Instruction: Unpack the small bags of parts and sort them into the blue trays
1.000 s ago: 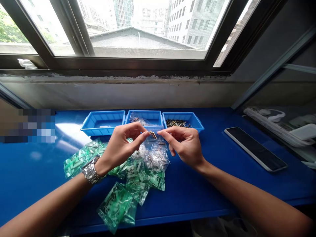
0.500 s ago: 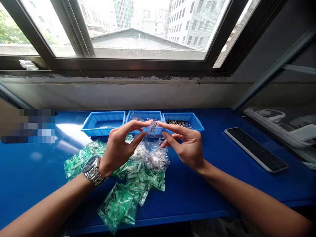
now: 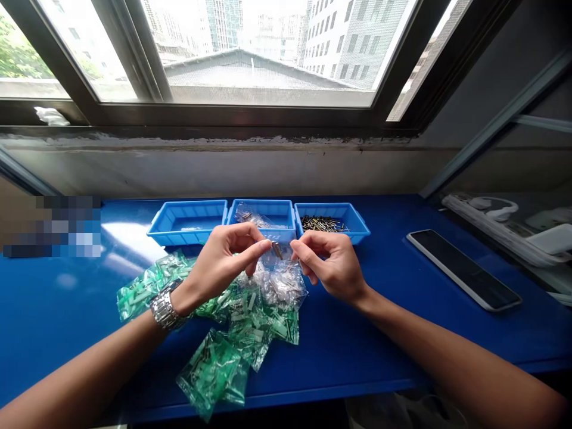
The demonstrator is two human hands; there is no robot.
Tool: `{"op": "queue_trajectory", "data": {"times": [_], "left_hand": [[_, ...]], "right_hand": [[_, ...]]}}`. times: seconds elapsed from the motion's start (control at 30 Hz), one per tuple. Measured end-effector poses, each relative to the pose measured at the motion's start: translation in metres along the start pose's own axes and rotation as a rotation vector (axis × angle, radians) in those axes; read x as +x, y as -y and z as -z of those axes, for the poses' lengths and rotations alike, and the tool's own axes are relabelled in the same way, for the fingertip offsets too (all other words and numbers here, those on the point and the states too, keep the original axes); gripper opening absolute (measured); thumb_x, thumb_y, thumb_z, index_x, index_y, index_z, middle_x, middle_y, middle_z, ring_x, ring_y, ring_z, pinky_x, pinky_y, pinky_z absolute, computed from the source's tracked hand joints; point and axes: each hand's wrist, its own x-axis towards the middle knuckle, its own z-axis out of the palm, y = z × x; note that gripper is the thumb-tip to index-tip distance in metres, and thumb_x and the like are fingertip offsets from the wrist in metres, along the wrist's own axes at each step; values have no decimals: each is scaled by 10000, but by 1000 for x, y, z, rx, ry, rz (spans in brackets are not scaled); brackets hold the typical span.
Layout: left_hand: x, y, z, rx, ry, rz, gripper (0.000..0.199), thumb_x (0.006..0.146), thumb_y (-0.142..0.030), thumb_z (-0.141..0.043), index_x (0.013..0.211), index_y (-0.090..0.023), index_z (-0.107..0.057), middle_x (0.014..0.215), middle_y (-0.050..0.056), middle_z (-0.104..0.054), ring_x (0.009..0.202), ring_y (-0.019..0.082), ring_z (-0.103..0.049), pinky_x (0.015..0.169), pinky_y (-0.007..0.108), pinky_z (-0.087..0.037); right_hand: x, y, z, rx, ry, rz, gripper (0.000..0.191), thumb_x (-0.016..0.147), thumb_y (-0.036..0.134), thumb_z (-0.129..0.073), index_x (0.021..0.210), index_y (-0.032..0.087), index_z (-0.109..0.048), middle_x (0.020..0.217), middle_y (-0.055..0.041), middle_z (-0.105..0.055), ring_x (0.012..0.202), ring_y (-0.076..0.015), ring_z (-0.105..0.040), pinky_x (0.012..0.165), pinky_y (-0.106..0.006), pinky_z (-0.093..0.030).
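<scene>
At centre, the left hand [image 3: 221, 265] and right hand [image 3: 328, 262] pinch a small clear bag [image 3: 277, 255] of brass pins between their fingertips (the pins are too small to count), just above a heap of clear bags [image 3: 283, 287] and green bags [image 3: 210, 369] on the blue bench [image 3: 379, 339]. Behind the hands stand three blue bins [image 3: 187, 235], the rightmost [image 3: 333, 235] holding loose pins [image 3: 322, 223]. A phone [image 3: 462, 269] lies at right, a power strip [image 3: 500, 223] beyond it, and a window [image 3: 254, 53] fills the top of the frame.
</scene>
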Motion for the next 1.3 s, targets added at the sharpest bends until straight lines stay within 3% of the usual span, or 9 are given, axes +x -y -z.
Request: {"op": "queue_trajectory", "data": {"times": [0.3,0.43,0.57,0.63,0.7,0.83,1.03,1.2,1.3], "left_hand": [[0,1,-2,82,-69,-50,242,970,-372,-749,879,-149,-737,583,7,-673,473,108,-612,450,191,-506],[-2,3,-3,210,-152,-211,115,987,-271,-733,1051,-177,-759,997,72,-812,864,176,-789,741,264,-663],[-2,5,-2,270,-194,-315,228,979,-214,-740,1207,-209,-723,1224,64,-784,1152,201,-752,979,323,-636],[-2,5,-2,276,-193,-320,181,978,-231,-745,1156,-197,-733,1164,61,-797,1084,189,-766,939,305,-634],[-1,4,-2,278,-168,-296,92,993,-264,-726,1001,-175,-749,961,45,-806,877,159,-772,797,266,-625],[2,0,-2,229,-58,-179,314,1025,-327,-659,761,-159,-683,621,-3,-683,540,102,-626,532,200,-503],[3,-1,-1,118,-20,-77,355,1007,-409,-662,767,-148,-672,560,-13,-600,484,88,-530,458,171,-434],[3,2,1,105,-148,-93,282,1056,-403,-585,1008,-152,-706,680,11,-647,520,90,-545,450,175,-427],[3,2,2,103,-138,-90,295,1072,-416,-553,1062,-159,-699,692,13,-651,512,87,-533,439,176,-413]], "right_hand": [[1,-6,1,18,-34,-22,236,956,389,-746,990,176,-841,517,29,-635,331,-76,-479,332,-218,-371],[0,-8,1,43,-74,19,221,955,356,-755,1095,207,-840,924,-65,-828,437,-113,-655,405,-257,-526],[-1,-6,1,-16,-95,71,266,963,298,-736,1209,231,-811,1156,-90,-815,655,-183,-786,484,-282,-586],[0,-5,2,-16,-85,74,262,951,308,-753,1188,215,-816,1086,-90,-826,652,-191,-785,477,-282,-572],[0,-4,2,-2,-49,64,196,949,334,-755,1047,185,-837,861,-62,-817,542,-160,-728,444,-267,-531],[1,-5,4,38,107,-21,335,985,372,-690,722,169,-731,533,22,-633,395,-95,-558,415,-230,-445],[5,-9,6,229,279,-150,278,986,385,-675,839,158,-741,526,45,-613,386,-79,-515,426,-208,-433],[12,-14,7,241,99,-177,313,983,427,-693,847,154,-766,496,50,-585,359,-62,-475,382,-187,-377],[16,-18,8,264,-3,-210,321,969,467,-707,972,156,-789,544,47,-602,371,-57,-459,371,-188,-359]]}}
